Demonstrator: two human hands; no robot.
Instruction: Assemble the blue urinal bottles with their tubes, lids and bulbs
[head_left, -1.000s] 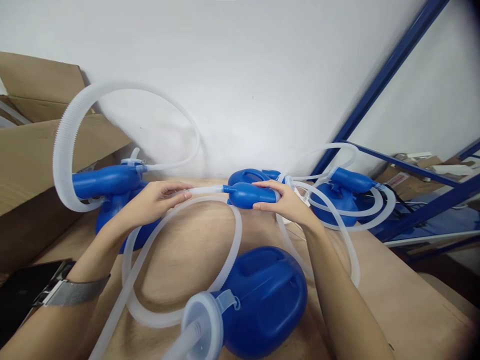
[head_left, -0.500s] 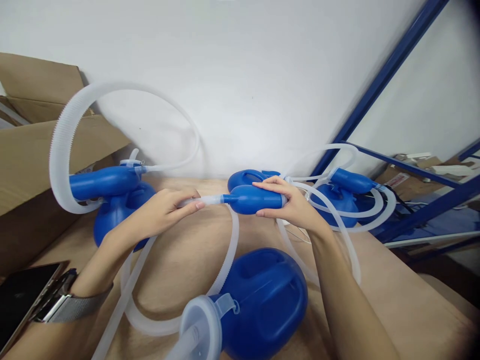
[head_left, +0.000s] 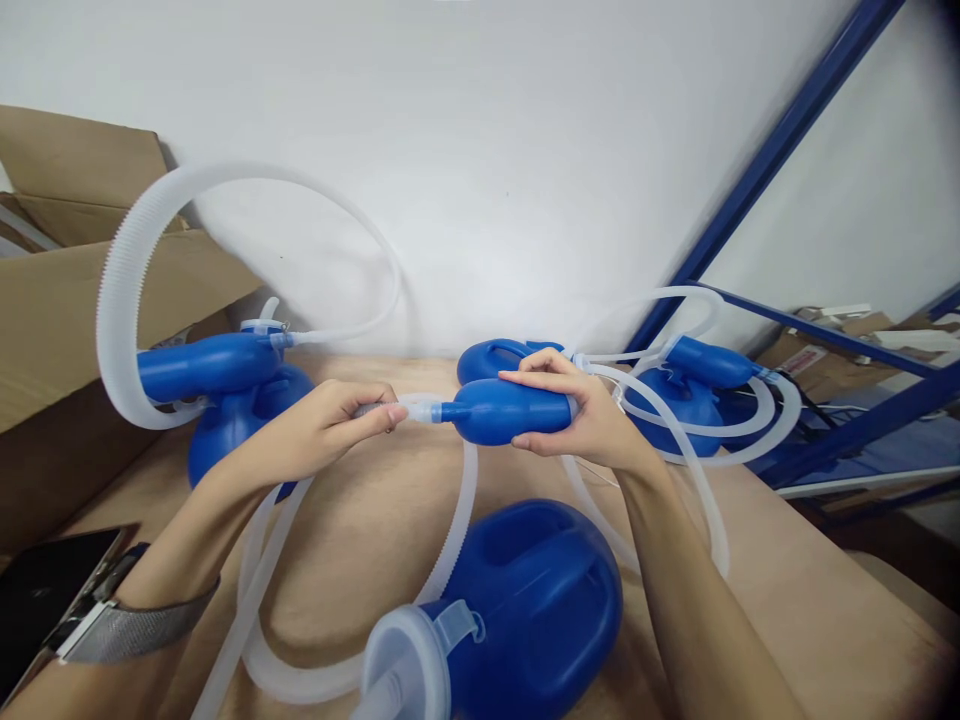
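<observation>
- Left hand [head_left: 319,430]: fingertips and thumb pressed together, pinching the slim clear plastic stem [head_left: 420,409] close to its join with the glossy blue bulb-shaped plastic body [head_left: 506,411].
- Right hand [head_left: 581,410]: wrapped firmly around the body's wide end.
- Stem and body lie in one straight line between the hands, at 12 o'clock.
- Blue plastic jug [head_left: 540,600]: at 6 o'clock, with a ribbed translucent hose [head_left: 457,510] running up from it behind the hands.

the clear plastic connector [head_left: 420,409] hides its end inside the left hand's fingers [head_left: 371,420]; below those fingers, the bottom edge cuts off a round blue plastic bottle [head_left: 540,610].
</observation>
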